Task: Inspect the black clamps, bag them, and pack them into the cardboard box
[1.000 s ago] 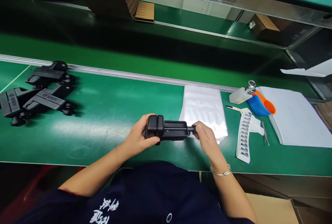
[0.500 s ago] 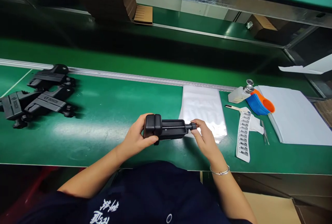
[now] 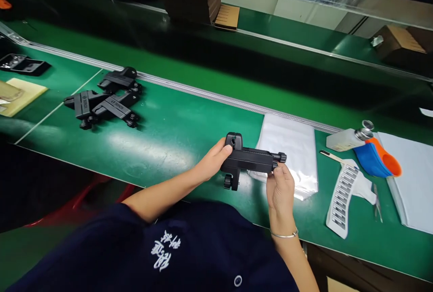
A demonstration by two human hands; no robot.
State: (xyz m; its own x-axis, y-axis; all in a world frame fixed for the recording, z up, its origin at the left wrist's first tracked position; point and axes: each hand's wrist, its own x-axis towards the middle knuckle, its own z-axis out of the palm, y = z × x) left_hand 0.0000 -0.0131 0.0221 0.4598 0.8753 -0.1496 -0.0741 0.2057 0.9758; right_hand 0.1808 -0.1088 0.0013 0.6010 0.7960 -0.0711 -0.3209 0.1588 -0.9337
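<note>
A black clamp (image 3: pixel 250 159) is held level above the front of the green bench, its long flat side showing. My left hand (image 3: pixel 214 160) is closed around its left end, below the rounded head. At the other end, the fingers of my right hand (image 3: pixel 280 187) grip the body just under a ribbed knob (image 3: pixel 282 157); part of these fingers is hidden. A second knob (image 3: pixel 228 181) hangs from the clamp's lower left. Behind the right end lies a stack of clear plastic bags (image 3: pixel 287 132). Several similar black clamps (image 3: pixel 117 105) marked BOSCH lie in a pile to the left.
On the right are a white pump bottle (image 3: pixel 341 140), a blue and orange holder (image 3: pixel 375 159), a label strip (image 3: pixel 341 199), tweezers (image 3: pixel 377 204) and white sheets (image 3: pixel 414 192). A yellow pad (image 3: pixel 30 95) lies far left. A metal rail (image 3: pixel 203 95) runs behind.
The clamp has been turned about its length: the screw channel faced me before, now the flat side does. My right hand has shifted from the end knob to beneath it. The view has swung left.
</note>
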